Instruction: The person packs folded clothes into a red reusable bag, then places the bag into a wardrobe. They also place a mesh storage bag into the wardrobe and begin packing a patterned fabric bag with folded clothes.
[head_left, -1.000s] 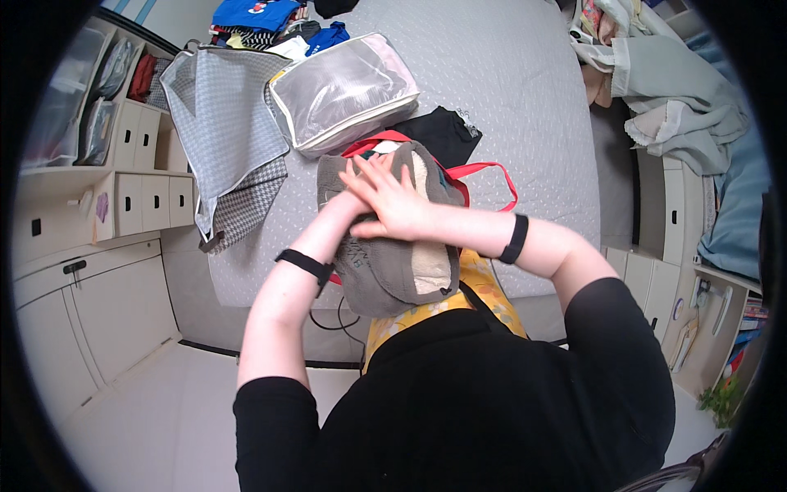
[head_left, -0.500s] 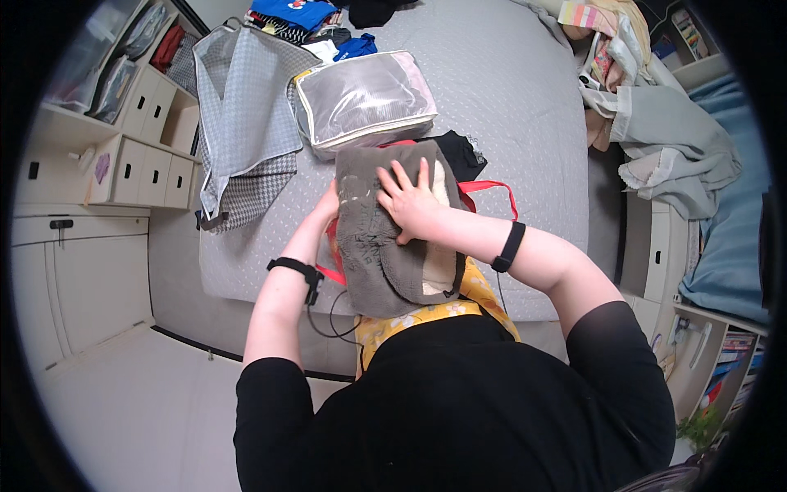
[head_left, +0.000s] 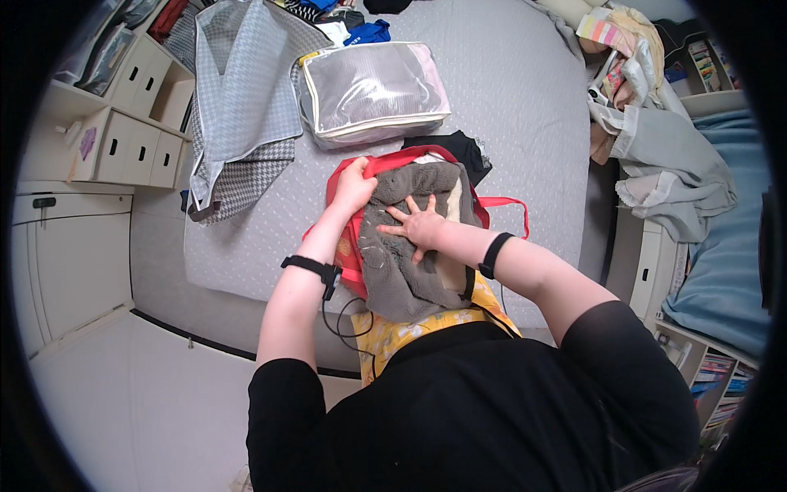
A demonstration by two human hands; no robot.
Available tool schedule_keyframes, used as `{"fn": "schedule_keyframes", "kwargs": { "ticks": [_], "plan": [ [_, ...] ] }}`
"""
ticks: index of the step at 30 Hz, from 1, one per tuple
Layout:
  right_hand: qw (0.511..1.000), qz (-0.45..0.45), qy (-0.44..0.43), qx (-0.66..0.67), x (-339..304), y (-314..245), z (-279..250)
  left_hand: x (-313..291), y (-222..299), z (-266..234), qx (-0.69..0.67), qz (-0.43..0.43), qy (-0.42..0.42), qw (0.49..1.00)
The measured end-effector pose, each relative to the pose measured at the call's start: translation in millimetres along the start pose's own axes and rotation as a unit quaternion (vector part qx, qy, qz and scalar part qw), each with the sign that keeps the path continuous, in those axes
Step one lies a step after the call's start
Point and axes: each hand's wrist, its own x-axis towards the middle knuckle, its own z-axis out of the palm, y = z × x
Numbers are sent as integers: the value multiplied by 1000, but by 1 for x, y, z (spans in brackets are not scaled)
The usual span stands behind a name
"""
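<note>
A red bag (head_left: 354, 250) lies on the grey bed (head_left: 525, 139) in front of me, with a folded grey fuzzy garment (head_left: 410, 271) lying in its mouth. My left hand (head_left: 354, 185) grips the bag's red top edge at the far left corner. My right hand (head_left: 416, 227) is flat on the grey garment with its fingers spread. Both wrists wear black bands. A red strap (head_left: 508, 215) loops out to the right of the bag. A yellow patterned cloth (head_left: 410, 332) shows under the bag, near my body.
A clear zipped storage pouch (head_left: 373, 90) lies beyond the bag, a houndstooth grey cloth (head_left: 246, 107) to its left, a black garment (head_left: 459, 148) behind the bag. White drawers (head_left: 131, 139) stand at left. Piled clothes (head_left: 656, 156) sit at right.
My left hand has moved from under the garment up to the bag's red rim. The red bag now shows around the grey garment, and my right hand presses lower on it.
</note>
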Motion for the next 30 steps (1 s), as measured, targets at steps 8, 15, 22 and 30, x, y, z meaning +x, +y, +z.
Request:
{"fn": "schedule_keyframes", "kwargs": {
  "ticks": [8,15,22,30],
  "plan": [
    [998,7,-59,1,60,19,-25,-28,35,-8,194,28,-1,981],
    [1000,6,-5,-25,15,8,-38,-129,-12,-70,51,-230,-235,943],
    [970,-92,222,-41,-82,-55,-4,-200,-37,-45,21,-191,-19,981],
    [971,15,193,-142,-92,-72,47,-239,-24,-47,86,-260,-95,957]
  ]
}}
